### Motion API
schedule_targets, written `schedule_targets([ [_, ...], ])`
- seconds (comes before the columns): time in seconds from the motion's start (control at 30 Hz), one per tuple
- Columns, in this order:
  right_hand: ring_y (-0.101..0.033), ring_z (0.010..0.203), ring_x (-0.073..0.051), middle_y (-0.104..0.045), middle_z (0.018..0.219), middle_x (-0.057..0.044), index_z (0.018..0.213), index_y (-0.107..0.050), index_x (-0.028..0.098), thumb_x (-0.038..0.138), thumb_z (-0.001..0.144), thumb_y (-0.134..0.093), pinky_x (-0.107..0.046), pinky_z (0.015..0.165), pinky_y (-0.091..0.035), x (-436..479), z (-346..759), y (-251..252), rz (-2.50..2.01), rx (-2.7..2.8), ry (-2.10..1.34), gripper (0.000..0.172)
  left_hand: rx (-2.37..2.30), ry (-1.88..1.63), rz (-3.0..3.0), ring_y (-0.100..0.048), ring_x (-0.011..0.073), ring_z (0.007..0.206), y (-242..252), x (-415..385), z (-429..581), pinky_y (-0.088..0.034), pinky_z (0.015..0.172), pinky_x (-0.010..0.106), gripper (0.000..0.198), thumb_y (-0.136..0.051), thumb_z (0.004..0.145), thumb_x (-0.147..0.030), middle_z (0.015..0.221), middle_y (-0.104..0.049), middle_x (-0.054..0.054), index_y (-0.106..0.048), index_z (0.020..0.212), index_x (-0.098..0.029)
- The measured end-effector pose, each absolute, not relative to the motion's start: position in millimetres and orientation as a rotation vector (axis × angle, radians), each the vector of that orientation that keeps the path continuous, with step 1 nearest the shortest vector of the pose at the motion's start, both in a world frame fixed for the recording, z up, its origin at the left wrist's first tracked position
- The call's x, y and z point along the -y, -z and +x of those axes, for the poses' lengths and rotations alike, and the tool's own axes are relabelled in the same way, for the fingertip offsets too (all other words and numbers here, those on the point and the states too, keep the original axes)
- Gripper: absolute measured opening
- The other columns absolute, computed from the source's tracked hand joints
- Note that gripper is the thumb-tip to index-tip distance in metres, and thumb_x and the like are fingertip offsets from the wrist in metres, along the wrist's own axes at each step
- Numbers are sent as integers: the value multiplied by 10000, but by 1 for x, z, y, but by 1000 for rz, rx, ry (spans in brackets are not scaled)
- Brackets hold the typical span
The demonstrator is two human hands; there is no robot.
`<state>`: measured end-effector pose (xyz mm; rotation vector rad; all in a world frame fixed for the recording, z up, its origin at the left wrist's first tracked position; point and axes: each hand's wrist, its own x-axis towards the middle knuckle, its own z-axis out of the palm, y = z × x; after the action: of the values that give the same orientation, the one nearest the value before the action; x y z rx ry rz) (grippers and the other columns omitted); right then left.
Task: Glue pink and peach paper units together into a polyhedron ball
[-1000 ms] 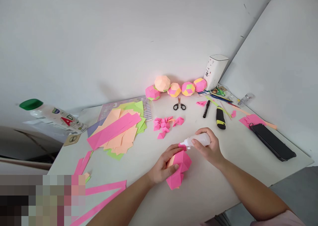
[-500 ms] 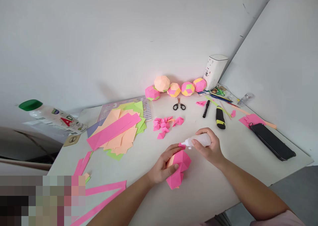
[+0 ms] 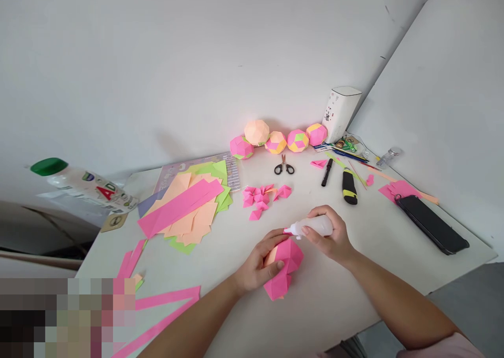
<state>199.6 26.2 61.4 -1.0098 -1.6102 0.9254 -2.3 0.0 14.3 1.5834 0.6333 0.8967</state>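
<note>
My left hand (image 3: 262, 263) is closed around a pink and peach folded-paper ball (image 3: 289, 258), its thumb lying across the near side. Between its fingertips a small pink paper piece (image 3: 289, 231) sticks out at the far side of the ball. A white glue bottle (image 3: 315, 225) lies nearly level in my right hand (image 3: 331, 237), fingers wrapped round its body. Its nozzle points left and meets the small pink piece, or hovers just over it; I cannot tell which. Beyond my hands lies a cluster of folded pink paper units (image 3: 260, 196).
Several finished paper balls (image 3: 256, 132) line the wall, with scissors (image 3: 284, 166) before them. Stacked coloured paper (image 3: 192, 206) and a green-capped bottle (image 3: 86, 185) are on the left. A marker (image 3: 326, 173), a cutter knife (image 3: 348, 186) and a phone (image 3: 433, 224) lie to the right.
The glue bottle and my right hand have shifted slightly left and down, bringing the nozzle over the small pink piece. My left hand and the ball look almost unmoved.
</note>
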Motion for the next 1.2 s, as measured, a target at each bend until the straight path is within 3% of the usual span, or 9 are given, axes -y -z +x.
schedule_targets([
  [1.2, -426, 452, -112, -474, 571, 48, 817, -502, 234, 334, 754, -654, -230, 416, -342, -27, 200, -65, -1139, 1481, -1045, 192, -666, -884, 1607, -413, 291, 1223, -17, 2, -3, -337, 1035, 475, 488, -513, 861, -387, 1337, -441, 118, -463, 1322, -237],
])
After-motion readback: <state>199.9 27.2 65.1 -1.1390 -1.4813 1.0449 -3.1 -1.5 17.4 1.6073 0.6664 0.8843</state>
